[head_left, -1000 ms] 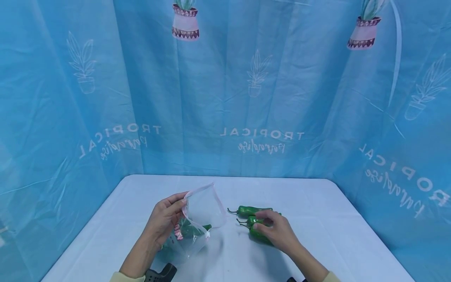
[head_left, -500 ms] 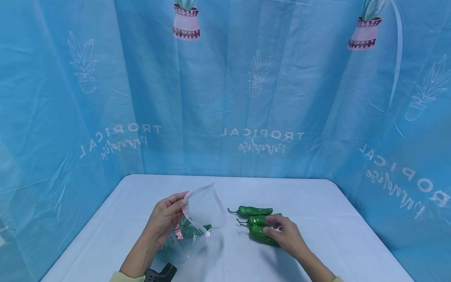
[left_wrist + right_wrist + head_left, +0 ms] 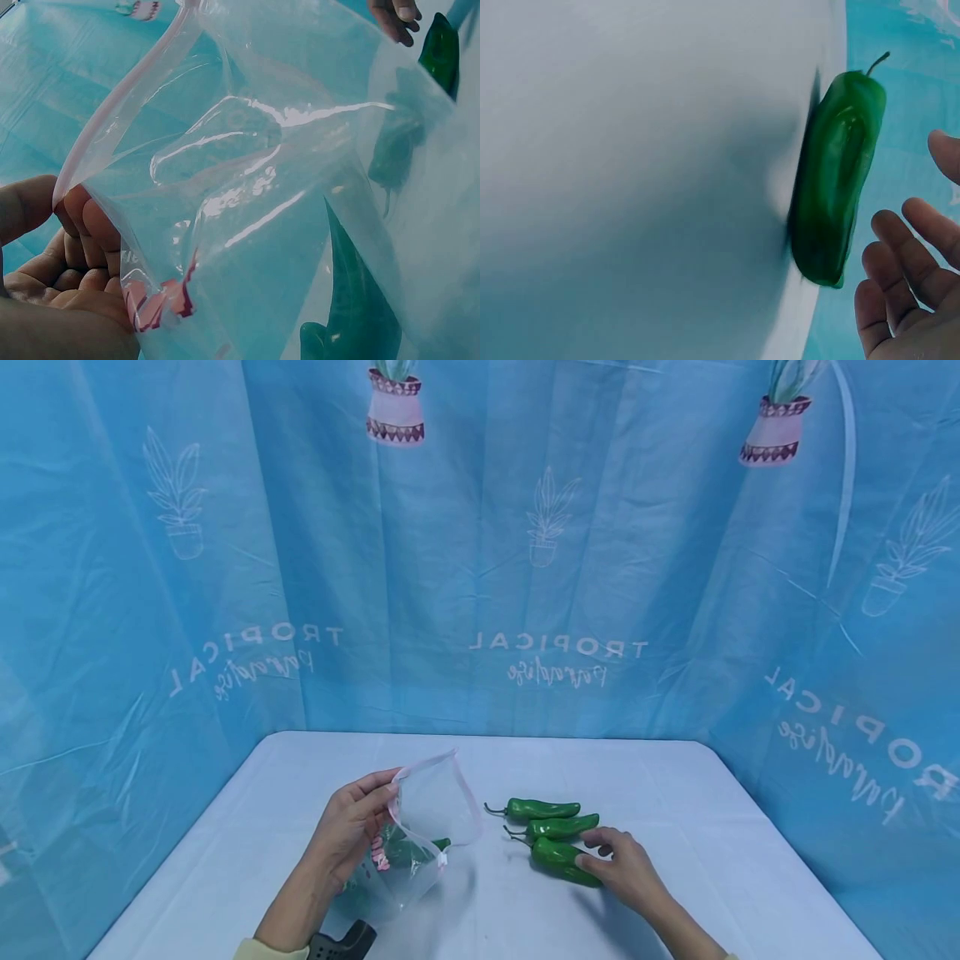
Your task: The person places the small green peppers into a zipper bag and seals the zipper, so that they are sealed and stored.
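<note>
My left hand [image 3: 347,831] pinches the edge of a clear zip bag [image 3: 437,793] with a pink seal strip. The bag's mouth gapes toward the right. Inside lie green peppers [image 3: 356,300], partly hidden by my hand and the shiny film; how many I cannot tell. To the right, three more green peppers lie on the table: a far pepper [image 3: 543,809], a middle pepper [image 3: 562,827] and a near pepper [image 3: 555,857]. By the blunt end of the near one is my right hand [image 3: 628,870]. In the right wrist view its loosely bent fingers [image 3: 900,251] hold nothing, apart from the pepper [image 3: 836,180].
A white table [image 3: 660,793] with rounded far corners bears everything. Blue printed curtains [image 3: 480,568] enclose it at the back and both sides. A black strap device [image 3: 343,941] sits on the left wrist.
My right hand has drawn back to the right and toward me from over the peppers, which now show fully. The left hand and bag have stayed put.
</note>
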{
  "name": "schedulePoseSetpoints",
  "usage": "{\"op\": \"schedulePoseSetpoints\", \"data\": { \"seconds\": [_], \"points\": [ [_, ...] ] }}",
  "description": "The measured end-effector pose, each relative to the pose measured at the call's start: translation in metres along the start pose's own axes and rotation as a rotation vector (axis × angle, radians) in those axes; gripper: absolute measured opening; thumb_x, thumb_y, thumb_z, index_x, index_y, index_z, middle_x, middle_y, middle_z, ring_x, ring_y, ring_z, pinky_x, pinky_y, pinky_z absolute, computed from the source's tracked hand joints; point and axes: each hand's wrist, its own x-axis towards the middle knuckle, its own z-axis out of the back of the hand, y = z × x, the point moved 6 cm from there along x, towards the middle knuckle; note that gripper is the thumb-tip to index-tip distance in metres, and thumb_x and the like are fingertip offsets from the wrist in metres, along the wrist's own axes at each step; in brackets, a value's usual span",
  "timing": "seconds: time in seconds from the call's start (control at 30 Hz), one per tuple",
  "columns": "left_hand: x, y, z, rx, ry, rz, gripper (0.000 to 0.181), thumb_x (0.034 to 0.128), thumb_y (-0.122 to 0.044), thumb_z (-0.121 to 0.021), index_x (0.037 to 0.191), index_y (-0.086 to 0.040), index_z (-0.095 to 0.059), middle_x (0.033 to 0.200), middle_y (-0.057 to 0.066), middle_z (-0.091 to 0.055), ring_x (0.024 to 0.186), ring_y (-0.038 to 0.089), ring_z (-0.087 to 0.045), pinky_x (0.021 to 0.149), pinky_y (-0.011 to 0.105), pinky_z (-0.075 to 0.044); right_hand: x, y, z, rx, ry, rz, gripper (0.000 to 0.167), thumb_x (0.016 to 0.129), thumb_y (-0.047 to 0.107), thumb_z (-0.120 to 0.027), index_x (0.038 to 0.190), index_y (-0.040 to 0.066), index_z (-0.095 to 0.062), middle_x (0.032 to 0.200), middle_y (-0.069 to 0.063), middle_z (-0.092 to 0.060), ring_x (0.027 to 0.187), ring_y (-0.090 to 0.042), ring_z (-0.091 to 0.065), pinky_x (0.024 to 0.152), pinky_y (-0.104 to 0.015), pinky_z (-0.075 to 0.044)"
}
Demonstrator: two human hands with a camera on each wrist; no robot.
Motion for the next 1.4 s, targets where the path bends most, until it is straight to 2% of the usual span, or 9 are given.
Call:
{"op": "schedulePoseSetpoints", "data": {
  "seconds": [0.3, 0.6, 0.87, 1.03, 1.17, 1.4],
  "points": [
    [0.001, 0.000, 0.000, -0.005, 0.007, 0.004, 0.043, 0.0893, -0.020, -0.064, 0.127, -0.001, -0.054, 0.110, 0.003, -0.065, 0.080, 0.010, -0.061, 0.074, 0.021, -0.053, 0.005, -0.016, -0.002, -0.012, 0.003, 0.006, 0.038, 0.077, 0.026, -0.075, 0.110, 0.009, -0.067, 0.103, -0.003, -0.068, 0.095, -0.019, -0.061, 0.078, -0.039, -0.050],
    [0.003, 0.001, 0.001, 0.005, 0.023, -0.004, 0.045, 0.0902, -0.021, -0.063, 0.129, -0.001, -0.052, 0.104, -0.005, -0.066, 0.083, 0.009, -0.062, 0.075, 0.021, -0.053, 0.005, -0.024, -0.002, -0.038, 0.016, 0.026, 0.041, 0.075, 0.027, -0.076, 0.110, 0.008, -0.067, 0.103, -0.003, -0.069, 0.094, -0.018, -0.061, 0.081, -0.041, -0.049],
    [0.002, 0.001, 0.001, 0.003, 0.016, -0.009, 0.044, 0.0899, -0.020, -0.063, 0.128, 0.000, -0.052, 0.111, 0.004, -0.064, 0.082, 0.010, -0.061, 0.073, 0.020, -0.053, 0.006, -0.028, -0.004, -0.044, 0.046, 0.024, 0.042, 0.075, 0.027, -0.076, 0.111, 0.007, -0.066, 0.103, -0.005, -0.069, 0.092, -0.018, -0.061, 0.082, -0.042, -0.048],
    [0.003, 0.002, 0.002, 0.008, 0.012, -0.009, 0.044, 0.0896, -0.021, -0.063, 0.127, -0.001, -0.054, 0.110, 0.004, -0.064, 0.080, 0.010, -0.060, 0.072, 0.020, -0.052, 0.005, -0.032, -0.005, -0.046, 0.055, -0.004, 0.042, 0.074, 0.025, -0.076, 0.111, 0.008, -0.067, 0.103, -0.003, -0.069, 0.090, -0.015, -0.060, 0.081, -0.039, -0.048],
    [0.002, 0.002, 0.002, 0.010, 0.015, -0.014, 0.044, 0.0894, -0.021, -0.064, 0.127, -0.001, -0.053, 0.109, 0.002, -0.065, 0.081, 0.011, -0.061, 0.076, 0.022, -0.053, 0.005, -0.035, -0.007, -0.047, 0.072, -0.026, 0.043, 0.073, 0.026, -0.077, 0.111, 0.009, -0.066, 0.103, -0.002, -0.068, 0.089, -0.014, -0.059, 0.079, -0.037, -0.048],
    [0.002, 0.002, 0.002, 0.021, 0.015, -0.023, 0.044, 0.0904, -0.021, -0.062, 0.128, -0.001, -0.053, 0.106, -0.001, -0.065, 0.083, 0.011, -0.062, 0.077, 0.022, -0.053, 0.005, -0.037, -0.009, -0.042, 0.078, -0.006, 0.042, 0.073, 0.025, -0.077, 0.110, 0.009, -0.067, 0.101, -0.001, -0.067, 0.088, -0.014, -0.058, 0.076, -0.035, -0.048]
  ]
}}
